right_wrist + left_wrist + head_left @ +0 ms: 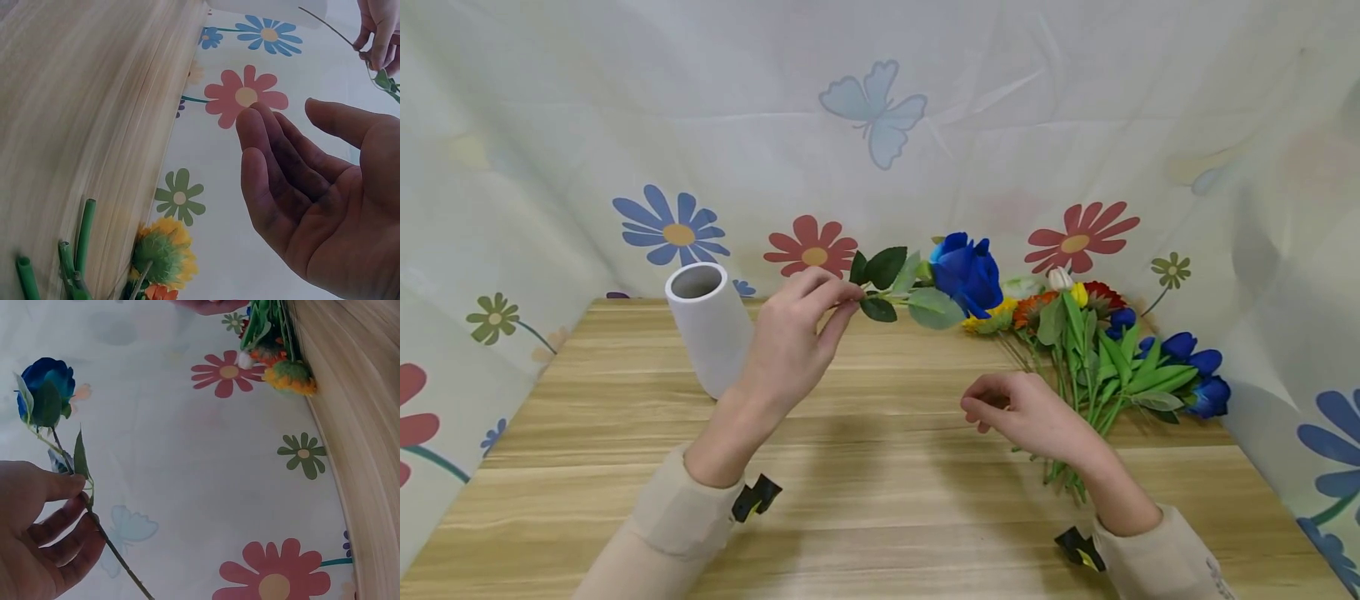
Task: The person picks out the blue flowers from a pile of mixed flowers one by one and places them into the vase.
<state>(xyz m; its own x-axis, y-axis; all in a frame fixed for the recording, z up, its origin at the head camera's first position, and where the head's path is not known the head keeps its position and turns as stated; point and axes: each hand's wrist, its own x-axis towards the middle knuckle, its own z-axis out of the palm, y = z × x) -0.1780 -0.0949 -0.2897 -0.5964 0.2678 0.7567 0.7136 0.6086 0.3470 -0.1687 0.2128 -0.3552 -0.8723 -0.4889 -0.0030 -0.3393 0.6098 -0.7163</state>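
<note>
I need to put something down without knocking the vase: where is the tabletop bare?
Bare wood lies between the white vase and the flower pile, left of the vase, and between the forearms. The right is crowded: the flower pile sprawls near the right hand. The left hand holds the blue rose aloft.

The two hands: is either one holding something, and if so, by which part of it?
The left hand pinches the blue rose by its stem, close to the leaves. The right hand holds nothing.
</note>
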